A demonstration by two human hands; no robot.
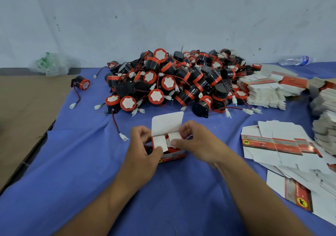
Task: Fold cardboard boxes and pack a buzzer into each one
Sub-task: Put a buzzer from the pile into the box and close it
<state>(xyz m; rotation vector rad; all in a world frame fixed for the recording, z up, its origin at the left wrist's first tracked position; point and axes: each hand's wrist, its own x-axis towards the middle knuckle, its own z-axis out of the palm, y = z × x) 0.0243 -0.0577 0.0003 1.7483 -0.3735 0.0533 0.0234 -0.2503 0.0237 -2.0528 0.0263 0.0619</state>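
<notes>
At lower centre of the frame both hands work on one box (pixel 170 149) resting on the blue-covered surface (pixel 81 172). The left hand (pixel 145 144) has its grip closed around the box's left side, thumb pressing the left side flap (pixel 160 142) down. The right hand (pixel 192 141) pinches the right side flap (pixel 175 136) between thumb and fingers and bends it inward. The lid flap (pixel 167 124) stands upright behind them. Red shows between the flaps, so a buzzer is probably inside already, though most of it is hidden. The step in hand looks like closing the top. Next the lid must fold forward over both side flaps and its tab tuck into the front wall. Loose buzzers (pixel 174 79) are heaped at centre; flat boxes (pixel 283 143) lie at right.
</notes>
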